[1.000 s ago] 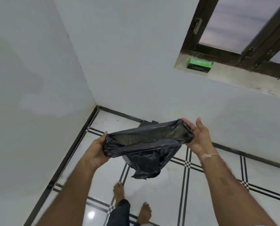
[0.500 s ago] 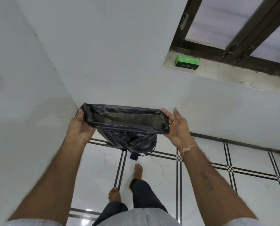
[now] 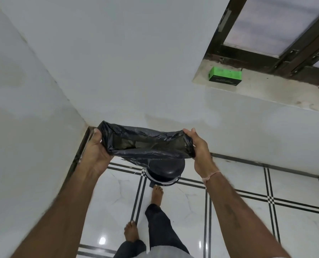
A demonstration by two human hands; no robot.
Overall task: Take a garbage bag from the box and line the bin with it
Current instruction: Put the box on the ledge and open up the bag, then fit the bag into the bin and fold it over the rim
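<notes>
A black garbage bag is stretched open between both hands at chest height, its mouth facing me. My left hand grips the bag's left edge and my right hand grips its right edge. Directly below the bag stands a black pedal bin with a closed domed lid, on the floor near the wall corner; the bag hides its far part. The green box lies on the window sill at the upper right.
White walls meet in a corner at the left. The floor is glossy white tile with dark line borders. My right foot is next to the bin's base, the left foot further back. A dark window frame is above the sill.
The view has tilted down and the bin has come into sight under the bag. Both hands still hold the bag's mouth stretched wide, and the right foot has moved forward to the bin.
</notes>
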